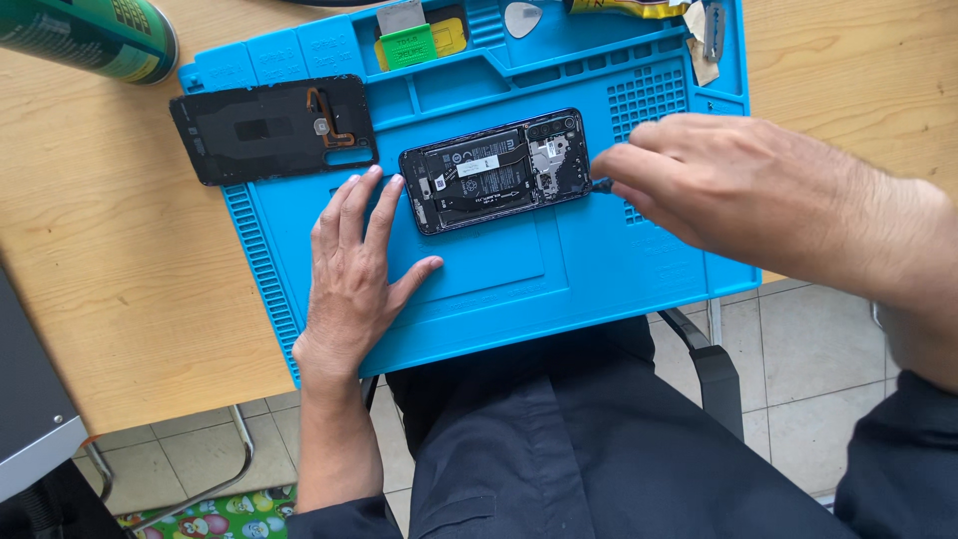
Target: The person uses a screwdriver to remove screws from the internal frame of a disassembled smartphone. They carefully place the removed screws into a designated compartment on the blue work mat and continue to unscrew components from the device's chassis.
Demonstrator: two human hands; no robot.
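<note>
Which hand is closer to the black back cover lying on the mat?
Left. The left hand lies just below-right of the back cover; the right hand is far across, past the opened phone.

Light wooden table (120, 299) over pale tiled floor (808, 399), black chair armrest (714, 374), daylight throughout.

Tool (602, 185) mostly hidden by right hand (718, 185)

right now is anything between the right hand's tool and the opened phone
Nothing visible. The right hand holds a thin dark tool whose tip meets the right end of the opened phone; the left hand rests beside its other end.
</note>
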